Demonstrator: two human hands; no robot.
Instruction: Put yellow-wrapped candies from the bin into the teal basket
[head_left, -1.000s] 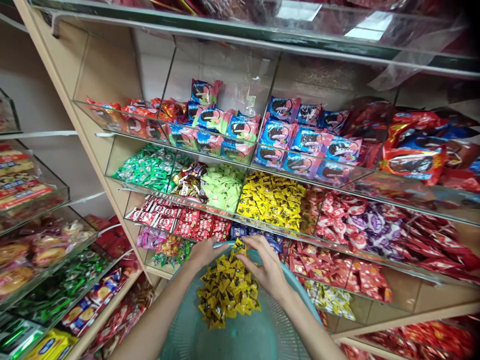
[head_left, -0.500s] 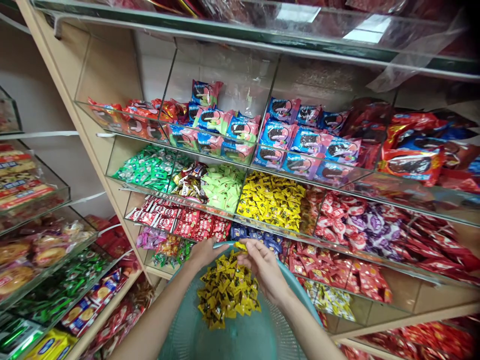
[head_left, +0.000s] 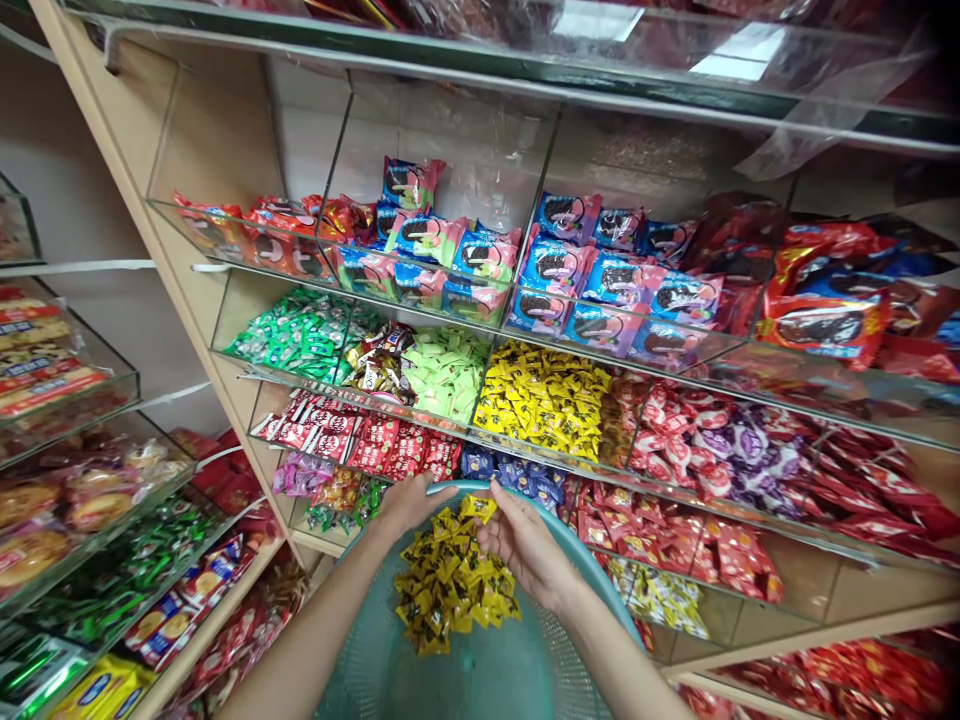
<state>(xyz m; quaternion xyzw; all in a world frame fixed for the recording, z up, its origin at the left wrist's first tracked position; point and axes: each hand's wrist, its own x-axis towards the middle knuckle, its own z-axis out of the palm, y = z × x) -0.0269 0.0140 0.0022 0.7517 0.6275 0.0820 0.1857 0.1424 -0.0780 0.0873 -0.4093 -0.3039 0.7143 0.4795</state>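
Observation:
My left hand (head_left: 409,505) is closed on the far rim of a teal plastic basket (head_left: 592,580). Inside it lies a heap of small yellow wrapped candies (head_left: 454,590). My right hand (head_left: 529,550), over the right side of the heap, has its palm partly turned up and its fingers curled. One yellow wrapped candy (head_left: 478,508) sits at its fingertips, just above the heap. Beyond the basket, a shelf compartment holds a pile of matching yellow candies (head_left: 544,400).
Clear-fronted shelves rise ahead, with green candies (head_left: 300,335), blue-pink cookie packs (head_left: 555,265) and red-white and purple candies (head_left: 720,435). Dark blue packets (head_left: 514,478) lie behind the basket rim. On the left stands another rack with packaged cakes (head_left: 97,500).
My right hand's thumb and fingers have spread a little, and the candy at the fingertips is slightly lower. The left hand stays on the rim.

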